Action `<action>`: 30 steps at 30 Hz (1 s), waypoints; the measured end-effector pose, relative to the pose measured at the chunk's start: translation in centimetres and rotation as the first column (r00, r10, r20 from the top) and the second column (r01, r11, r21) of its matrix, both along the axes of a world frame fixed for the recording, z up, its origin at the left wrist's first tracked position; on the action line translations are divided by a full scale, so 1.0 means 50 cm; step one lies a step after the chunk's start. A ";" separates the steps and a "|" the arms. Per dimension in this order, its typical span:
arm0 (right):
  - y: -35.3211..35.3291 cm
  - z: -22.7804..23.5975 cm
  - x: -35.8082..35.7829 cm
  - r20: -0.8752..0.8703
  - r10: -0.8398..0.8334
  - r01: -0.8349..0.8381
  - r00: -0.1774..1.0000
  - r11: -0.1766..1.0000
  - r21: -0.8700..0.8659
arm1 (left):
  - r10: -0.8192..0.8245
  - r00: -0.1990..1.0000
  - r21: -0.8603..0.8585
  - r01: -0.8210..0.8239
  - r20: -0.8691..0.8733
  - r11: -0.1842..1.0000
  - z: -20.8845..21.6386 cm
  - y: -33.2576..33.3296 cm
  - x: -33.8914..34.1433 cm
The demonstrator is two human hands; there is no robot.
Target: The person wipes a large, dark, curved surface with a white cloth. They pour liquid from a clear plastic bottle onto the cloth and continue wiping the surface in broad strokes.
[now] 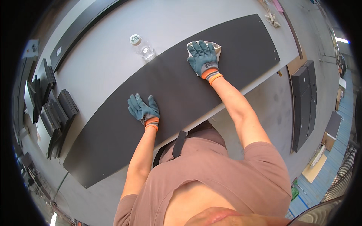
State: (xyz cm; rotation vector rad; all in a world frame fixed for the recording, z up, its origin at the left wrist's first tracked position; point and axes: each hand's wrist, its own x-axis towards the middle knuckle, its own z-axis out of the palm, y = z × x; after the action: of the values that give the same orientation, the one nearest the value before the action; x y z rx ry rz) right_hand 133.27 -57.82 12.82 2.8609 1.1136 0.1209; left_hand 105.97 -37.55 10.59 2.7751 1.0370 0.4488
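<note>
A long dark grey panel (169,88) with one curved edge lies flat in front of me. My left hand (144,110), in a blue-green glove with an orange cuff, rests on its left half, fingers spread and nothing in them. Further right and farther off, my right hand (203,60), gloved the same way, holds a whitish cloth (217,49) down against the panel. Its fingers stretch over the cloth, whose edges show past the fingertips and beside the hand. How the cloth is gathered beneath the palm is hidden.
A clear plastic bottle (142,47) with a white cap stands just beyond the panel's curved edge. Dark boards (56,116) are stacked at the left; more dark panels (303,105) stand at the right. A long dark strip (81,34) lies at the far left, a crumpled cloth (272,19) at the far right.
</note>
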 end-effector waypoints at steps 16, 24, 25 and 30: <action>0.304 -0.049 0.380 0.104 0.588 -0.595 0.802 0.802 0.061 | -0.001 1.000 0.011 0.002 -0.024 1.000 0.010 0.010 -0.002; 0.259 0.023 0.323 0.267 0.469 -0.539 0.842 0.710 0.454 | 0.047 0.999 0.007 -0.047 -0.003 0.999 0.020 0.004 0.003; 0.241 0.034 0.302 0.256 0.496 -0.554 0.830 0.673 0.490 | 0.052 0.999 0.005 -0.052 0.008 0.999 0.019 0.005 0.006; 0.180 0.003 0.176 -0.003 0.543 -0.476 0.840 0.739 0.476 | 0.098 0.993 0.004 -0.098 0.065 0.995 0.014 0.002 0.005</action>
State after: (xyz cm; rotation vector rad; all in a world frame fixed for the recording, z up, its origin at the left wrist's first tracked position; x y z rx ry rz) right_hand 142.08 -48.82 12.96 2.8633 2.1554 0.2405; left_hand 106.21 -37.46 11.32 2.7049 1.1627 0.5526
